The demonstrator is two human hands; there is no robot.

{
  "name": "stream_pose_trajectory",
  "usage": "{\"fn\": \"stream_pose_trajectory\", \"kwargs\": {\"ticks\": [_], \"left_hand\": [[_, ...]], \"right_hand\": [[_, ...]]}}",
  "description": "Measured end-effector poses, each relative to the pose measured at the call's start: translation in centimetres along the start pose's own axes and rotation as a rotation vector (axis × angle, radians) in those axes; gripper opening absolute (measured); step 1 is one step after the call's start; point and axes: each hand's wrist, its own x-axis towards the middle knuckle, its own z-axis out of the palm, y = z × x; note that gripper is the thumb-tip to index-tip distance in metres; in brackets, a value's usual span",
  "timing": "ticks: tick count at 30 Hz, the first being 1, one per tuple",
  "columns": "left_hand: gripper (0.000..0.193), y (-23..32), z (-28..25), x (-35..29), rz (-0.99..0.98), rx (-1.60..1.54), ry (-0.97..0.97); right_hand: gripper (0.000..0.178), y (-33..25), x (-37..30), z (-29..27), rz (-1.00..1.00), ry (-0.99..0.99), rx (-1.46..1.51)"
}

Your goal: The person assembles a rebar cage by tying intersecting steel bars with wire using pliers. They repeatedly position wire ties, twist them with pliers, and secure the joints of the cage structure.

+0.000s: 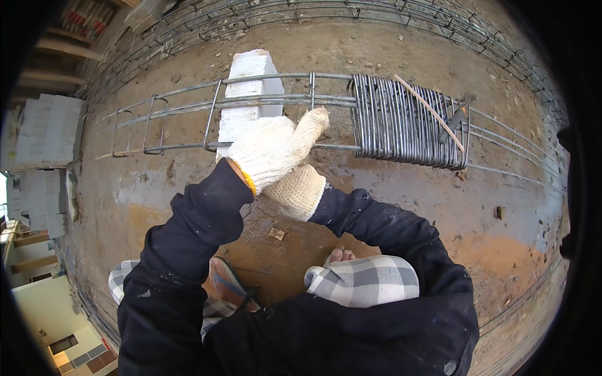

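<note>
Fingers [311, 124]: bunched in knitted cotton, aimed up and to the right; whether closed on anything, impossible to make out.
Left hand [266, 145]: gloved in white with a yellow cuff edge, laid across the right, beside the lower bar.
Right hand [298, 193]: gloved in cream, tucked partly beneath the left, fingertips hidden from view.
Rebar cage [312, 91]: stretched left to right just beyond the gloves, lower bar partly covered by the left; contact unclear.
White block [251, 66]: crossed by the bars, near end masked by the left glove.
Stirrups [401, 119]: packed in a dense row around the long bars, right of both gloves.
Dark-handled tool [453, 125]: resting on the right end of the row, beside a thin stick [429, 113] lying diagonally.
Ground [439, 200]: muddy, wet, orange-brown in patches near sandaled feet [229, 282].
</note>
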Motion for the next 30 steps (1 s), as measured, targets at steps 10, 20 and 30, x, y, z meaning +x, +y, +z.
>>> {"fn": "stream_pose_trajectory", "kwargs": {"ticks": [10, 20, 30], "left_hand": [[0.021, -0.7, 1.2, -4.9, -0.058, -0.342, -0.033], [0.033, 3.1, 2.2, -5.7, -0.094, -0.003, 0.251], [0.03, 2.8, 3.2, -8.7, -0.081, -0.1, 0.199]], "right_hand": [[0.024, 0.4, -3.0, -17.8, -0.01, 0.525, -0.229], [0.061, 16.4, -8.2, -27.4, 1.467, 0.042, -0.425], [0.064, 17.1, -8.6, -24.8, 1.207, 0.714, -0.539]]}}
